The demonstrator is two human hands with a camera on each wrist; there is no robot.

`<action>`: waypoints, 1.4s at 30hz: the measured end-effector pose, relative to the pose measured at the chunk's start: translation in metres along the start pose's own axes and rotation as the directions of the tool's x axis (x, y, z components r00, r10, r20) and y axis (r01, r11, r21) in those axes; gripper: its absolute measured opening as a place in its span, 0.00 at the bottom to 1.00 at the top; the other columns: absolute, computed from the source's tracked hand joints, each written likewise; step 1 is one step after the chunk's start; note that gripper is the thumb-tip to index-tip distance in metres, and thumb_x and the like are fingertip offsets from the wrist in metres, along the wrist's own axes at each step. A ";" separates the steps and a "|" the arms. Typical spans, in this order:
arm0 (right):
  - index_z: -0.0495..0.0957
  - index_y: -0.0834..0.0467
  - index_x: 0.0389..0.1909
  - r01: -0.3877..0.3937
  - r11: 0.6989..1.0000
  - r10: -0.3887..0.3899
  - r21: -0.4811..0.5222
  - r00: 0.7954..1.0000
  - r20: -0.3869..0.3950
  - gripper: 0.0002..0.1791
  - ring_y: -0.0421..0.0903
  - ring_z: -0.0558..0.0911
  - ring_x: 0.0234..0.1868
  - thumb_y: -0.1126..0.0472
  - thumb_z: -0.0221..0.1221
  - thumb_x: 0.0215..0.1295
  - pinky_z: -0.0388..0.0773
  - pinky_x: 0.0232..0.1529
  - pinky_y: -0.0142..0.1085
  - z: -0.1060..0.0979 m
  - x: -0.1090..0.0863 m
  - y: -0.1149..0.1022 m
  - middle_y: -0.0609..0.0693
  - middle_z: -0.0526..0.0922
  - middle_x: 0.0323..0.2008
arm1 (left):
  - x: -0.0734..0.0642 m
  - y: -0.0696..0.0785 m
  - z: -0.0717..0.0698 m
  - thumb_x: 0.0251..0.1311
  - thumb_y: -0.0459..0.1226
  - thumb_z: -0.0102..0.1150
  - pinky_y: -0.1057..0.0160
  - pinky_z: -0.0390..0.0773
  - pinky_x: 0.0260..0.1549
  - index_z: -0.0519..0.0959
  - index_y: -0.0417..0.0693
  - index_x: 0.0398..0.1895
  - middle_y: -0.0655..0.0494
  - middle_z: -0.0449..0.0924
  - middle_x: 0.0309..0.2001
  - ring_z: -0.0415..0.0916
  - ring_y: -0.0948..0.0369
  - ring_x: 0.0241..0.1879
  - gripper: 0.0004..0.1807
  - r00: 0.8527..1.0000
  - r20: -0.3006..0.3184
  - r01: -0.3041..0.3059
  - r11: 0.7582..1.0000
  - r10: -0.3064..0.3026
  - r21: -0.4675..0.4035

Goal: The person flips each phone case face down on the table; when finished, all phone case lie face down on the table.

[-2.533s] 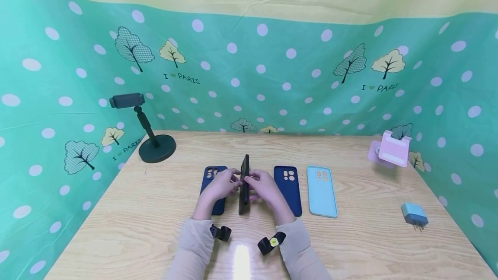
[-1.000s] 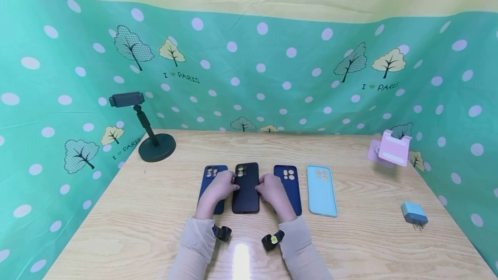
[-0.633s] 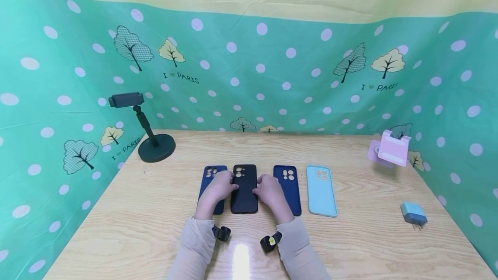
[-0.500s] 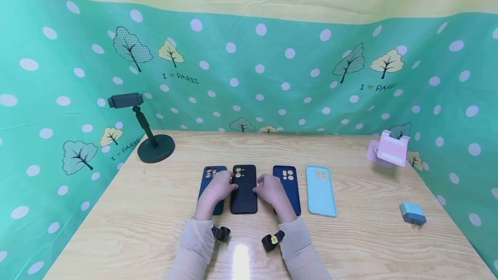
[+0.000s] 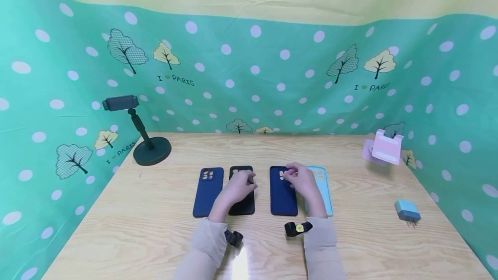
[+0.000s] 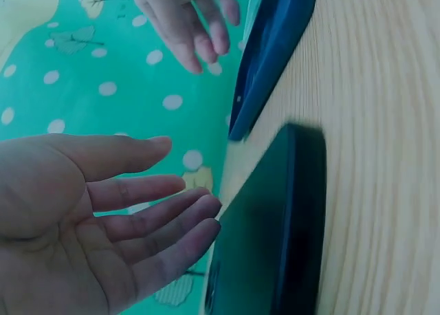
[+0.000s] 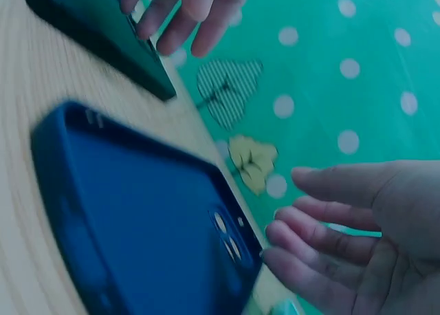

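Note:
A black phone case (image 5: 244, 207) lies back up on the table, partly hidden by my left hand (image 5: 238, 186). Relaxed fingers reach over it, holding nothing; in the left wrist view that palm (image 6: 62, 239) is bare and the case (image 6: 275, 232) lies beside the fingertips. My right hand (image 5: 304, 181), fingers loosely bent and bare, hovers between a dark blue case (image 5: 282, 198) and a light blue case (image 5: 324, 193). The dark blue one lies hollow side up, as the right wrist view shows its raised rim (image 7: 51, 164). Another dark blue case (image 5: 207, 195) lies back up at left.
A black phone stand (image 5: 152, 150) with a round base is at the back left. At the back right stands a pink phone stand (image 5: 386, 148). A blue charger plug (image 5: 407, 211) lies on the right of the wooden table (image 5: 136, 228). A dotted green curtain (image 5: 249, 77) hangs behind.
The black case went from upright between both hands to flat on the table. Both hands have let go and moved right, the right one past the middle dark blue case.

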State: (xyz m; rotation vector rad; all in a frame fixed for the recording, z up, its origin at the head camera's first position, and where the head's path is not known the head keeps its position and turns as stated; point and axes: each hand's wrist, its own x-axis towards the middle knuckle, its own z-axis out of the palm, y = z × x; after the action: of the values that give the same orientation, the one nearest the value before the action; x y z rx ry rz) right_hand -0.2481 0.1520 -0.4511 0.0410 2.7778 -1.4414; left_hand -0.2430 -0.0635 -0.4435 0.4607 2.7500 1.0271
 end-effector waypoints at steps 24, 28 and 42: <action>0.75 0.71 0.53 -0.116 0.984 0.122 -0.138 0.992 0.036 0.20 0.43 0.80 0.22 0.71 0.61 0.59 0.78 0.23 0.31 0.002 0.001 0.011 0.58 0.83 0.31 | 0.018 0.016 0.040 0.59 0.30 0.62 0.62 0.75 0.34 0.75 0.27 0.54 0.49 0.78 0.34 0.73 0.60 0.32 0.21 0.997 0.005 0.071 0.988 -0.071 -0.134; 0.75 0.71 0.54 -0.124 0.982 0.129 -0.140 0.991 0.028 0.20 0.43 0.80 0.23 0.73 0.61 0.60 0.79 0.23 0.31 0.005 0.002 0.011 0.58 0.81 0.31 | 0.018 0.015 0.041 0.59 0.29 0.62 0.61 0.76 0.36 0.74 0.27 0.55 0.50 0.77 0.34 0.73 0.59 0.33 0.21 0.997 -0.005 0.074 0.986 -0.075 -0.147; 0.74 0.70 0.55 -0.147 0.986 0.150 -0.081 0.988 0.028 0.19 0.44 0.80 0.26 0.75 0.57 0.62 0.81 0.25 0.32 0.008 0.002 0.007 0.56 0.78 0.33 | 0.016 0.007 0.039 0.60 0.26 0.59 0.66 0.83 0.28 0.70 0.27 0.61 0.44 0.78 0.40 0.80 0.61 0.27 0.24 0.992 0.014 0.122 0.931 -0.125 -0.345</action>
State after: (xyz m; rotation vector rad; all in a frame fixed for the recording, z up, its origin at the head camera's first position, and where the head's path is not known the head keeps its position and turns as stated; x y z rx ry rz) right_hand -0.2495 0.1498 -0.4616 0.2161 2.7358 -1.2853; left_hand -0.2465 -0.0287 -0.4687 0.2252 2.4880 1.4405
